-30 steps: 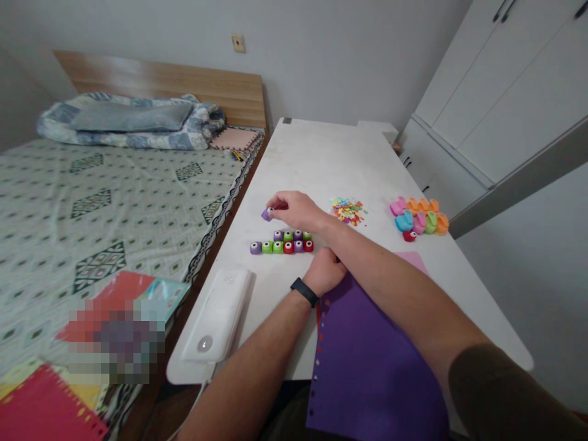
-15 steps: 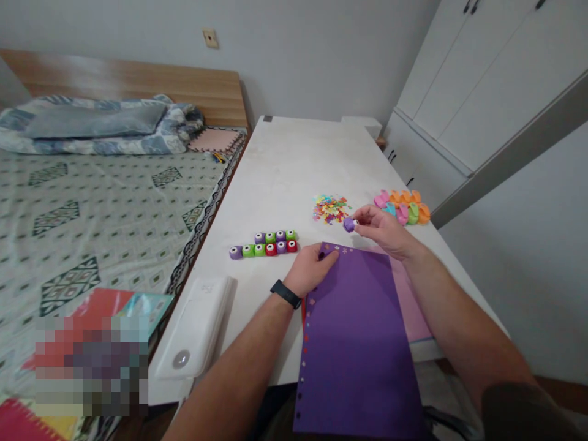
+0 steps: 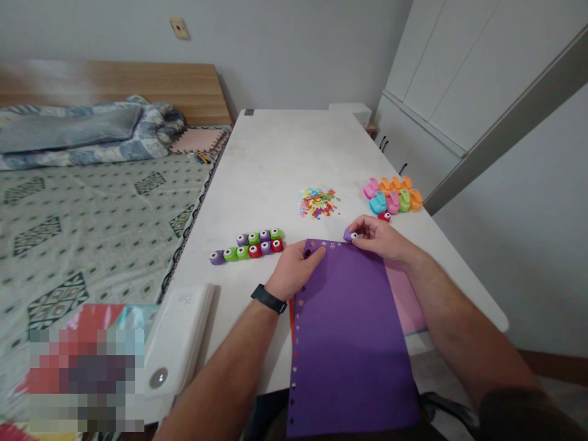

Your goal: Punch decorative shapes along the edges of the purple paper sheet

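My left hand [image 3: 298, 264] pinches the top left corner of a purple sheet of paper [image 3: 349, 343], thumb on top. Small punched shapes run down the sheet's left edge and along part of its top edge. In my right hand [image 3: 379, 237] is a small purple craft punch [image 3: 350, 235], held between thumb and fingers at the sheet's top edge. Whether the paper sits inside the punch's slot, I cannot tell. Beneath the purple sheet a pink sheet [image 3: 404, 297] shows at the right, and a red edge peeks out at the left.
Purple, green and red punches [image 3: 248, 245] stand in two rows on the white table [image 3: 285, 153]. Colourful paper confetti [image 3: 319, 202] lies ahead. Larger punches [image 3: 395, 195] and a red punch [image 3: 384, 217] sit at the right. A white device [image 3: 181, 337] lies front left, beside the bed [image 3: 105, 226].
My right hand has brought the purple punch down to the paper's top edge. A red punch near the larger ones now shows. The view has shifted slightly right.
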Available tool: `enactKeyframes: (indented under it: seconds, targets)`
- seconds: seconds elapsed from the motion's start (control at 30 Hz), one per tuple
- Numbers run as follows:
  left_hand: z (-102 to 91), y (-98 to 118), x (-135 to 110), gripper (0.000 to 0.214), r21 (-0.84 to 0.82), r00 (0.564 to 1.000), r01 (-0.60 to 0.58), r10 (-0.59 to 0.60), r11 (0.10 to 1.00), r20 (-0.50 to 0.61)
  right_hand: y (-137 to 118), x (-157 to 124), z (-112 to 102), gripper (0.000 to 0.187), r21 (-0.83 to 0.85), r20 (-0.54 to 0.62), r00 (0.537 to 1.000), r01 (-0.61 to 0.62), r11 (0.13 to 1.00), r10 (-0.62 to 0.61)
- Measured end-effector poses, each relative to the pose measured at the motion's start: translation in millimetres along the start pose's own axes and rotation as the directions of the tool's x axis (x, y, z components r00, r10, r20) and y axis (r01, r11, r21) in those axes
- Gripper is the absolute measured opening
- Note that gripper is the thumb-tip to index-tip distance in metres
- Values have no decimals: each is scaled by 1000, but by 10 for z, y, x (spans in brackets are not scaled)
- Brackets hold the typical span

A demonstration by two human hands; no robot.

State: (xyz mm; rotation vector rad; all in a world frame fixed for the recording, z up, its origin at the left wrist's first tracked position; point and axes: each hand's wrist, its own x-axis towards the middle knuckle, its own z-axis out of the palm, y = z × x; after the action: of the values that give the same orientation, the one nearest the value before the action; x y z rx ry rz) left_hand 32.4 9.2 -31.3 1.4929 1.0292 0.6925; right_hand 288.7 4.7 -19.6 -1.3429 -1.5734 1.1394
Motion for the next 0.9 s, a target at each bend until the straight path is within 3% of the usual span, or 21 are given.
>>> enactKeyframes:
  seconds: [0.23, 0.57, 0.9]
  targets:
    - [20, -3, 4, 37, -5, 1000, 4, -4, 1000, 17, 70, 6, -24, 28, -44, 15, 1000, -25, 999, 26]
    - [30, 40, -10, 35, 1, 1000, -8, 8, 1000, -20, -9, -39, -23, 28, 39, 98, 995, -27, 999, 23]
    - [39, 57, -21, 35, -11, 1000, -3, 2, 1000, -29, 23, -33, -38, 29, 104, 109, 994, -9, 995, -2]
